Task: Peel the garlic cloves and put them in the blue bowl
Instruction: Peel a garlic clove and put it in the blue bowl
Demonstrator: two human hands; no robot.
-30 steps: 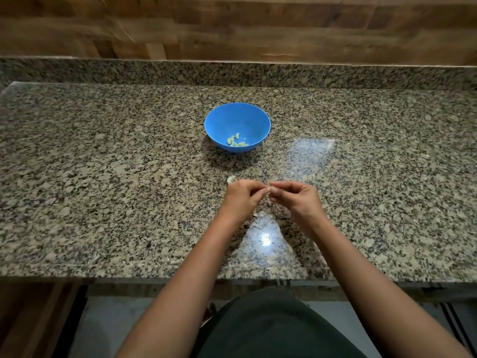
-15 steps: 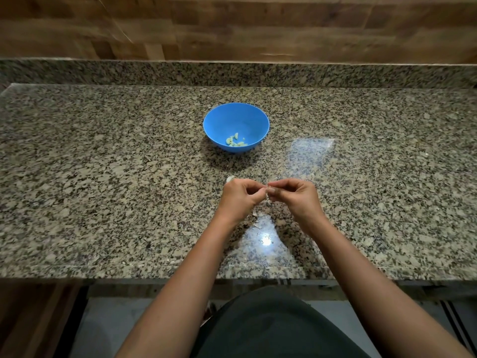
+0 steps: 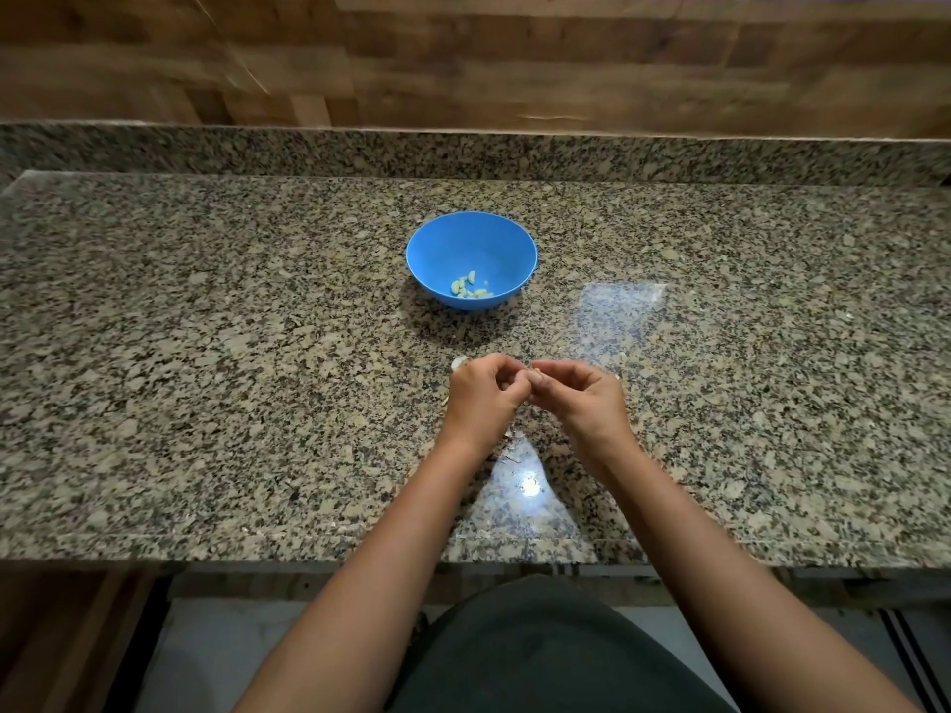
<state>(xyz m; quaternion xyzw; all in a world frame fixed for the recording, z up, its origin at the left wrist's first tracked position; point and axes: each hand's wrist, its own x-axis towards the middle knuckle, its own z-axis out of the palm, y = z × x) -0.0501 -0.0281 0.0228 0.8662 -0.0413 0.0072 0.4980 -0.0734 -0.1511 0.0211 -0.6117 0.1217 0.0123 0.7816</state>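
Counter [image 3: 206, 403]: speckled granite, as before.
Bowl [image 3: 465, 234]: blue, at 12 o'clock from the hands, well apart, unmoved; peeled cloves [image 3: 469, 288] inside.
Left hand [image 3: 481, 398]: curled, pinching the clove [image 3: 534, 375]; same spot.
Right hand [image 3: 581, 398]: curled, pinching it from 3 o'clock; fingertips now touch the left's.
Clove: between both fingertips, mostly hidden.
Pale bit [image 3: 459, 361]: on counter, 11 o'clock of left hand.

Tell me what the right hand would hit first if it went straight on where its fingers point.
The right hand points left, at the left hand. Only the clove both pinch lies between, so it would likely push that into the left hand first. The bowl is off that line.
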